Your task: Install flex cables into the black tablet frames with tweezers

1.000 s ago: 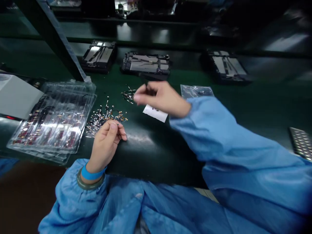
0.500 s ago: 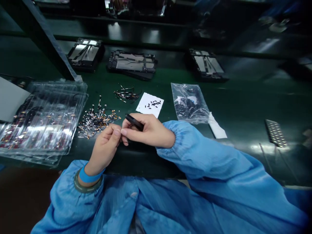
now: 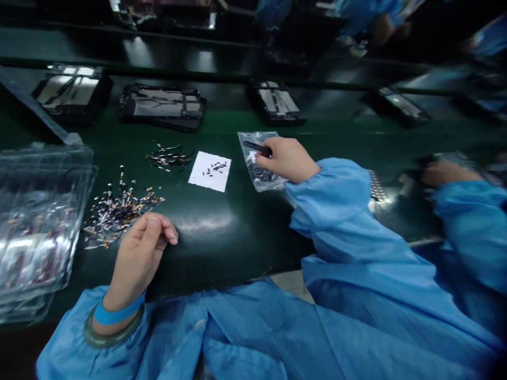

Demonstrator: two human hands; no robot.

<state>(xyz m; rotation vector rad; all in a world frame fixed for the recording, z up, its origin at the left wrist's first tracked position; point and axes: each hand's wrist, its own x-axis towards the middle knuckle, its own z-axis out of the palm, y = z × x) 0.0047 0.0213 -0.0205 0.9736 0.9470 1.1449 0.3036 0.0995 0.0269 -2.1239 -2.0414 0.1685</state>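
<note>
My right hand [image 3: 289,158] is closed around a slim black tool [image 3: 257,148], over a clear plastic bag [image 3: 263,182] with small dark parts inside. My left hand [image 3: 144,248] has its thumb pressed to its curled fingers, beside a pile of small cable parts [image 3: 119,211]; anything between the fingertips is too small to make out. Between the hands and farther back lies a white paper [image 3: 202,182] bearing several tiny black pieces. A smaller bundle of thin dark cables [image 3: 168,158] sits left of the paper.
Stacked clear trays [image 3: 39,232] with parts stand at the left. Phone-like assemblies [image 3: 162,103] line the back. A metal piece with raised dots [image 3: 377,186] is at the right, near another person's hand [image 3: 451,173] and blue sleeve.
My hands have come apart. The right one, with the black tool, has moved right to the bag. The view has shifted right, and another person's arm now shows.
</note>
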